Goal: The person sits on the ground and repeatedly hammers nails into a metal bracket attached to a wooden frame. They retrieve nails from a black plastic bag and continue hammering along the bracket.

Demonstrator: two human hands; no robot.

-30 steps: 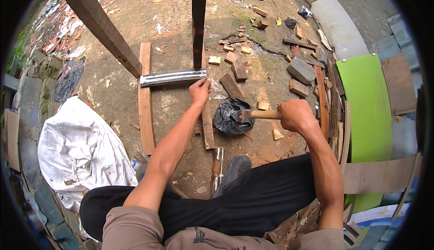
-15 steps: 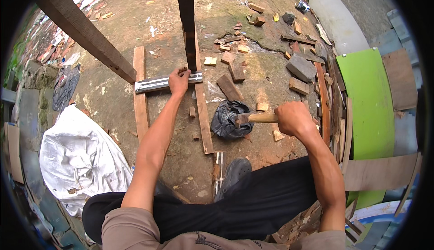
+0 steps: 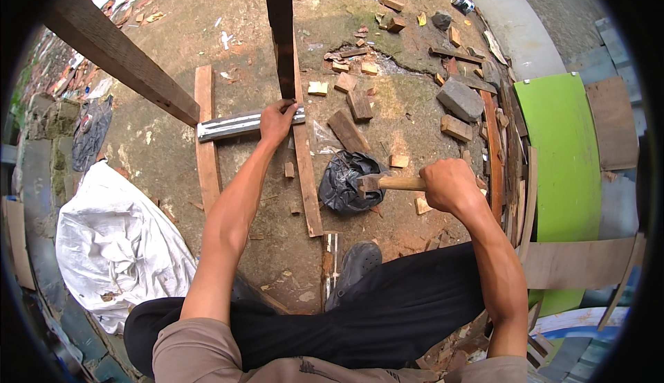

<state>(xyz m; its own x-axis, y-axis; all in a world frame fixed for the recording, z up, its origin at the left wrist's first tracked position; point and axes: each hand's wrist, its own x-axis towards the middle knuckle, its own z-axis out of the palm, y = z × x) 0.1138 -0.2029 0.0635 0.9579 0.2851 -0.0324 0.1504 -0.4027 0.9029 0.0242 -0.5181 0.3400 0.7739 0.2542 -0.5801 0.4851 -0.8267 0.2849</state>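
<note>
With its fingers pinched, my left hand [image 3: 277,123] is at the right end of a short dark crosspiece [image 3: 232,126] with white stripes. What the fingertips hold is too small to make out. That end meets a dark wooden post [image 3: 279,30] and a long flat plank [image 3: 306,182]. The crosspiece's left end meets a second post [image 3: 124,65] and another plank [image 3: 206,99]. My right hand [image 3: 448,184] is closed round the wooden handle of a hammer [image 3: 404,184]. Its head is over a black plastic bag [image 3: 337,193], apart from the wood.
Wood offcuts [image 3: 348,131] and a grey block [image 3: 460,101] lie right of the frame. A white sack [image 3: 121,238] rests at the left. Along the right side stand a green panel [image 3: 564,154] and stacked planks. My shoe [image 3: 356,269] is near the plank's lower end.
The whole view has shifted slightly, so the frame appears a little farther left. My left hand is still at the crosspiece's end, and the hammer stays over the bag.
</note>
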